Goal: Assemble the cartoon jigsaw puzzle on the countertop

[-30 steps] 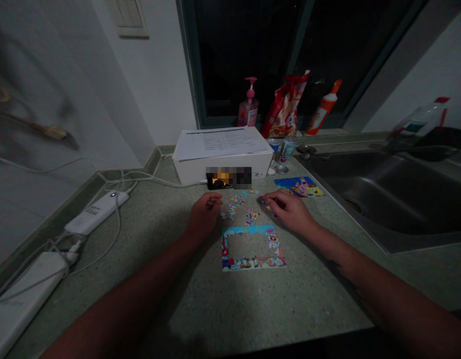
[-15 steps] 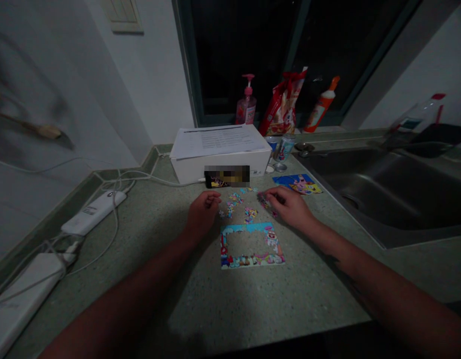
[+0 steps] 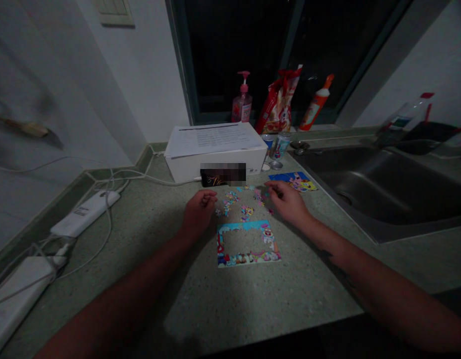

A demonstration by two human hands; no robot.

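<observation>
My left hand (image 3: 200, 208) rests on the counter with its fingers curled in, left of the loose puzzle pieces (image 3: 230, 198); whatever may be inside it is hidden. On the other side, my right hand (image 3: 289, 200) is held with bent fingers, thumb and forefinger slightly apart, and I see nothing between them. It is close to a small cluster of pinkish pieces (image 3: 258, 196). Between my forearms lies a jigsaw frame (image 3: 248, 259), its colourful cartoon border joined and the counter showing through its middle. Another group of pieces (image 3: 247, 213) sits just above its top edge.
Behind the pieces, a phone (image 3: 215, 178) leans on a white box (image 3: 178, 168) topped with papers. A blue cartoon picture (image 3: 280, 176) and cans (image 3: 281, 145) are at right, beside the sink (image 3: 368, 231). Power strips (image 3: 86, 213) and cables run along the left.
My right hand has drawn back a little from the pinkish pieces, and its fingertips have lifted and parted. My left hand stays curled in place. The whole view has shifted slightly.
</observation>
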